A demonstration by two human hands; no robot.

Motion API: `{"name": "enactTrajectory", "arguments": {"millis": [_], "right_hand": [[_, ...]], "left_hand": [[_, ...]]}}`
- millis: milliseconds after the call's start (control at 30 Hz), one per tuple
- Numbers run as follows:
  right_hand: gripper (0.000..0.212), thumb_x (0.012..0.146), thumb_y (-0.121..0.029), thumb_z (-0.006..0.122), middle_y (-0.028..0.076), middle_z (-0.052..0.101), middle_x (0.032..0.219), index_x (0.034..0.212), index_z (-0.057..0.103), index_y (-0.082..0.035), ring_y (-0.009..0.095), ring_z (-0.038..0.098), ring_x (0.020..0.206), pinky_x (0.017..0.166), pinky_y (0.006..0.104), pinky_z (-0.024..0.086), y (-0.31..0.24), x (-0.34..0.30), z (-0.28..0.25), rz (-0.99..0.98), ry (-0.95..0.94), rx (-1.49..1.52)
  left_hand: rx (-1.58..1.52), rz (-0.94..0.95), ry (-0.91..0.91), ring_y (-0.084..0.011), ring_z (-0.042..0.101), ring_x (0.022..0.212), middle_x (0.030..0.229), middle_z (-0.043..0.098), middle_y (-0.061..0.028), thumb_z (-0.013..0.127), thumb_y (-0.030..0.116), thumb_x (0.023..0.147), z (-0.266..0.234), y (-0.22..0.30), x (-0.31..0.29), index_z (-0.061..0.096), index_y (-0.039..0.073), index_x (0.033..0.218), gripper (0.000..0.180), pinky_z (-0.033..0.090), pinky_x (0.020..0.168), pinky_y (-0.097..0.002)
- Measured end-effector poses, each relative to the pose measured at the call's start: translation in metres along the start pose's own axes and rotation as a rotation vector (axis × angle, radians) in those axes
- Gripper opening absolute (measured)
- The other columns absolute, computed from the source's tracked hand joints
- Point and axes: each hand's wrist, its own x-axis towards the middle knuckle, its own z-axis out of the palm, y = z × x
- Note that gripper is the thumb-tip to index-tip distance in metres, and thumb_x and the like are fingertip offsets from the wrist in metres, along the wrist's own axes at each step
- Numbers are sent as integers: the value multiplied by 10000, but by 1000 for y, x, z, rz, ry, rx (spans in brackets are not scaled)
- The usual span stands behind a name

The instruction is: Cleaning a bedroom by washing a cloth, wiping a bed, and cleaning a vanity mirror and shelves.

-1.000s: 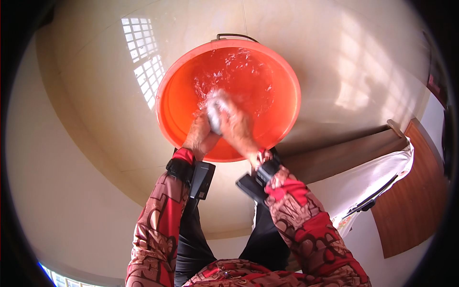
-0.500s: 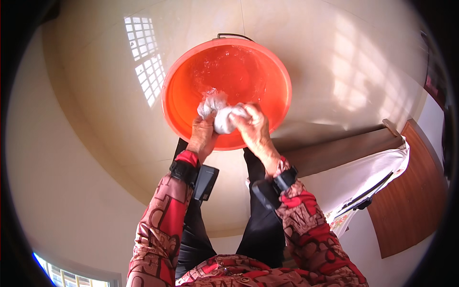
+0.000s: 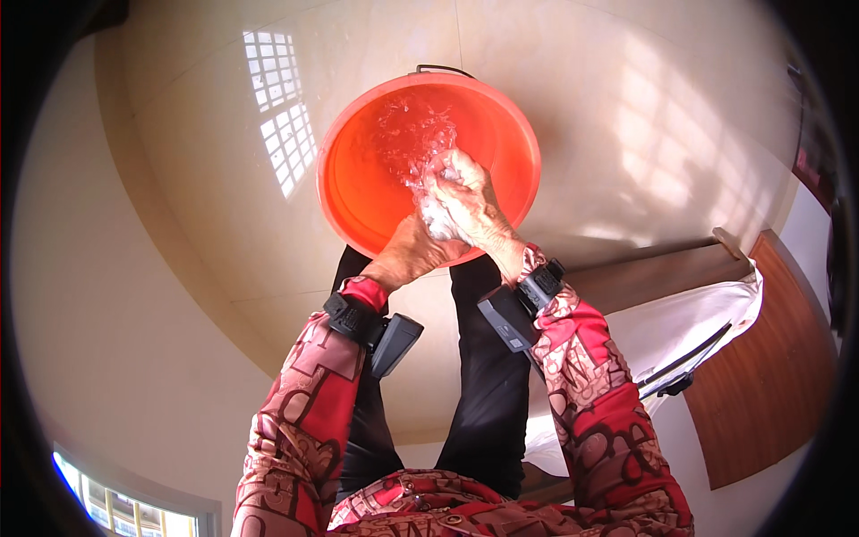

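While both hands meet over the orange bucket (image 3: 358,192), a wet white cloth (image 3: 436,217) sits bunched btwn them. Left hand (image 3: 413,253) is curled under the cloth, fingers closed round its lower part. Right hand (image 3: 472,203) is clamped over the top, fingers wrapped on the cloth, thumb side toward the left hand; the two hands touch. Cloth is above the near half of the bucket, w/ rippled water (image 3: 407,134) just beyond the fingertips. Bucket's dark wire handle (image 3: 443,69) lies at the far rim. Each wrist wears a black strapped device (image 3: 376,327), just behind the cuffs of red patterned sleeves (image 3: 309,403). White fabric (image 3: 680,313) lies well off to the right of the right forearm, on the glossy tile floor (image 3: 206,233).
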Motion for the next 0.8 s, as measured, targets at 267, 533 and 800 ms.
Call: {"name": "enactTrajectory", "arguments": {"millis": [267, 533, 800], "right_hand": [[249, 815, -208, 586, 194, 595, 778, 946, 477, -26, 374, 594, 754, 631, 427, 466, -26, -6, 15, -96, 250, -806], [805, 773, -666, 456, 179, 377, 1259, 1336, 306, -110, 292, 445, 1115, 840, 422, 466, -55, -42, -3, 263, -425, 586], [245, 861, -209, 567, 7, 443, 632, 1012, 502, -27, 107, 468, 582, 548, 260, 446, -61, -45, 12, 263, -268, 443]], "left_hand": [[283, -314, -74, -205, 561, 928, 959, 607, -103, 673, 252, 723, 1, 5, 7, 500, 11, 1079, 464, 454, 773, -343], [-1055, -556, -511, -182, 584, 772, 966, 602, -154, 632, 260, 705, 2, 50, -42, 541, 11, 1009, 403, 471, 641, -284], [-1058, -571, -261, -71, 397, 520, 648, 466, 0, 687, 201, 699, 13, 59, -56, 509, 22, 975, 374, 307, 444, -205]]}}
